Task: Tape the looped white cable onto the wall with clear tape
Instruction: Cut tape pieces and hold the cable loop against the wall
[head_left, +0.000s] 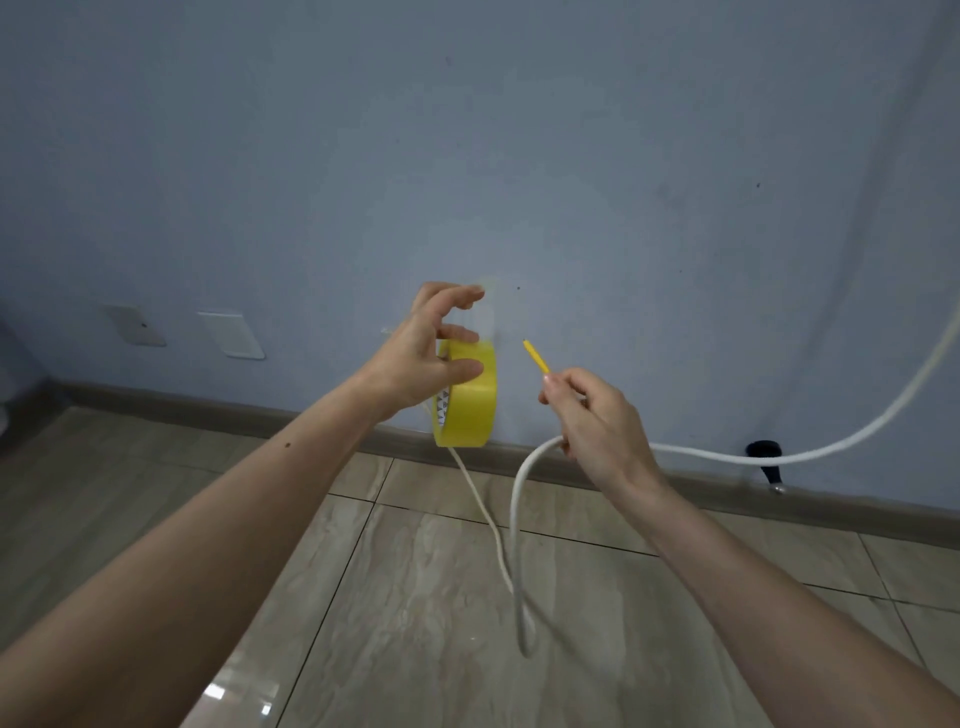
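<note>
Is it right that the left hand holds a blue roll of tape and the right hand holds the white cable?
Not quite. The head view shows the roll of tape in the left hand is yellow, not blue. The right hand does hold the white cable.

Dim, bluish light; floor (234, 691) glare; edges bowed, perhaps slightly soft.

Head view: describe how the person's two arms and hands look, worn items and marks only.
Both forearms are bare up to the frame's edge: no sleeves, watch, bracelet or gloves show. The left hand and the right hand carry no rings that can be made out. The left forearm has one small dark mole on its upper side. The fingers look slim, with short, unpainted nails.
</note>
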